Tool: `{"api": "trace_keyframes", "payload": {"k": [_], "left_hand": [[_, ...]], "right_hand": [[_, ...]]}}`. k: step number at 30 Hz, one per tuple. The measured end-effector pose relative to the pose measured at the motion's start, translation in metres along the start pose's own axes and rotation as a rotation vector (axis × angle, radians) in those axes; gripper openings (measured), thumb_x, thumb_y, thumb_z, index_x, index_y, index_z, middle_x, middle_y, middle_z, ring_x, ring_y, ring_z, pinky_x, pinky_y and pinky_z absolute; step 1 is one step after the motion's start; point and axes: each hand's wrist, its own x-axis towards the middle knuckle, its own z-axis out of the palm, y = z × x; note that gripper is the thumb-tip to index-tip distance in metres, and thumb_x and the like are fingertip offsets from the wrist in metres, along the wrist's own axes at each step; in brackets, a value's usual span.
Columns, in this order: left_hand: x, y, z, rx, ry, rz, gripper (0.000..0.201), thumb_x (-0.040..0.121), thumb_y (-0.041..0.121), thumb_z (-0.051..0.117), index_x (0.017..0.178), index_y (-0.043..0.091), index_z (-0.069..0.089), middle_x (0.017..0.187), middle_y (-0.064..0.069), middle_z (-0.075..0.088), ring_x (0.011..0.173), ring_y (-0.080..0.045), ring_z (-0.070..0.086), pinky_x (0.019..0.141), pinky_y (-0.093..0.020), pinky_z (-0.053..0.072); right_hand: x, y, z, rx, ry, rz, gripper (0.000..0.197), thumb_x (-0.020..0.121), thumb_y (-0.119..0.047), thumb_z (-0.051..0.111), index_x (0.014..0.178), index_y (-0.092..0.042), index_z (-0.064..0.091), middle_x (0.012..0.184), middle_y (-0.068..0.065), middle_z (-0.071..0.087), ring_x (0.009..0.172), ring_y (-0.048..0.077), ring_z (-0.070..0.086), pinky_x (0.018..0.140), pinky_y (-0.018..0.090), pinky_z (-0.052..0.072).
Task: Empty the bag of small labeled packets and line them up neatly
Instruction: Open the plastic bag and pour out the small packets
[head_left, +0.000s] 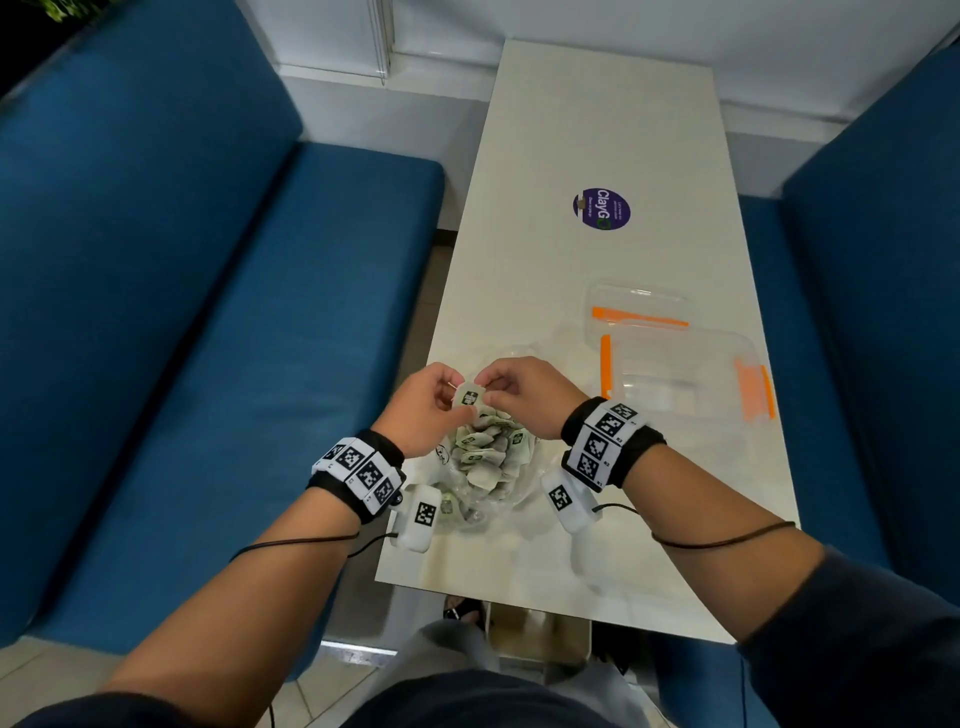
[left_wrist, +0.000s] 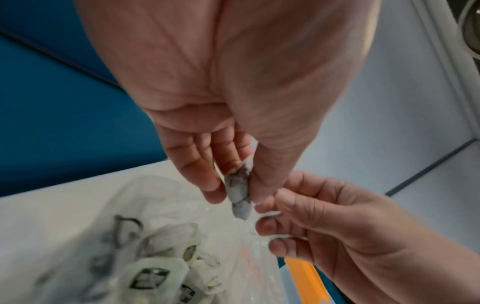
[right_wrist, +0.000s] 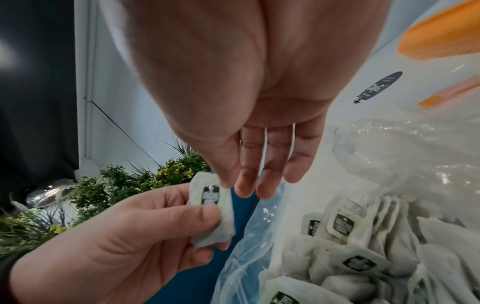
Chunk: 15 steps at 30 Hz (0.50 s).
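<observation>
A clear plastic bag (head_left: 525, 486) lies open on the white table (head_left: 597, 130), heaped with small white packets (head_left: 480, 457) that carry dark labels. Just above its mouth both hands hold one packet (head_left: 467, 399). My left hand (head_left: 431, 408) pinches its lower half between thumb and fingers. My right hand (head_left: 506, 389) pinches its upper right edge with thumb and forefinger. In the right wrist view the packet (right_wrist: 210, 207) shows its label, with the left hand (right_wrist: 155, 226) below it and the bag's packets (right_wrist: 350, 257) at the right. The left wrist view shows the packet (left_wrist: 240, 195) edge-on.
A clear tub with orange clips (head_left: 680, 379) and its lid (head_left: 639, 306) stand to the right of the bag. A round purple sticker (head_left: 602, 208) lies farther back. Blue benches (head_left: 208, 312) flank the narrow table. Green plants (right_wrist: 116, 185) stand beyond the left bench.
</observation>
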Motion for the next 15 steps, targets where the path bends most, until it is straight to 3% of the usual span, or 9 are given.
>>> {"api": "trace_keyframes", "payload": {"k": [4, 8, 11, 13, 15], "left_hand": [[-0.007, -0.012, -0.011, -0.025, 0.035, -0.074, 0.018, 0.084, 0.005, 0.075, 0.097, 0.016, 0.069, 0.088, -0.005, 0.075, 0.073, -0.016, 0.068, 0.076, -0.039, 0.060], [-0.014, -0.017, -0.016, -0.063, 0.072, -0.150, 0.013, 0.082, -0.005, 0.068, 0.087, 0.007, 0.067, 0.080, -0.005, 0.072, 0.072, -0.018, 0.066, 0.067, -0.030, 0.059], [-0.018, -0.017, -0.015, -0.043, 0.084, -0.151, 0.008, 0.085, 0.000, 0.067, 0.085, 0.008, 0.063, 0.071, -0.004, 0.070, 0.065, -0.017, 0.065, 0.063, -0.032, 0.056], [-0.021, -0.016, -0.013, -0.037, 0.077, -0.147, 0.006, 0.088, 0.005, 0.067, 0.085, 0.005, 0.062, 0.070, -0.004, 0.070, 0.061, -0.015, 0.064, 0.061, -0.031, 0.054], [-0.024, -0.014, -0.011, -0.039, 0.065, -0.133, 0.014, 0.087, 0.013, 0.068, 0.084, 0.002, 0.060, 0.077, -0.007, 0.074, 0.063, -0.025, 0.064, 0.062, -0.036, 0.054]], "right_hand": [[0.006, 0.012, 0.007, -0.047, 0.004, 0.078, 0.018, 0.097, -0.018, 0.065, 0.113, -0.022, 0.071, 0.106, -0.003, 0.072, 0.099, 0.011, 0.068, 0.095, 0.031, 0.055], [0.008, 0.016, 0.023, -0.203, -0.120, 0.129, 0.030, 0.093, -0.026, 0.071, 0.122, -0.020, 0.069, 0.117, -0.002, 0.070, 0.106, 0.014, 0.066, 0.098, 0.031, 0.052], [0.006, 0.016, 0.039, -0.392, -0.317, 0.059, 0.051, 0.087, -0.032, 0.076, 0.134, -0.019, 0.062, 0.129, -0.001, 0.066, 0.115, 0.018, 0.063, 0.099, 0.035, 0.051], [0.003, 0.018, 0.050, -0.537, -0.349, 0.019, 0.049, 0.086, -0.027, 0.075, 0.133, -0.019, 0.061, 0.126, -0.001, 0.065, 0.112, 0.022, 0.063, 0.092, 0.036, 0.053], [0.003, 0.017, 0.056, -0.628, -0.318, 0.005, 0.038, 0.088, -0.021, 0.068, 0.126, -0.019, 0.064, 0.125, -0.002, 0.064, 0.110, 0.024, 0.063, 0.087, 0.037, 0.054]]}}
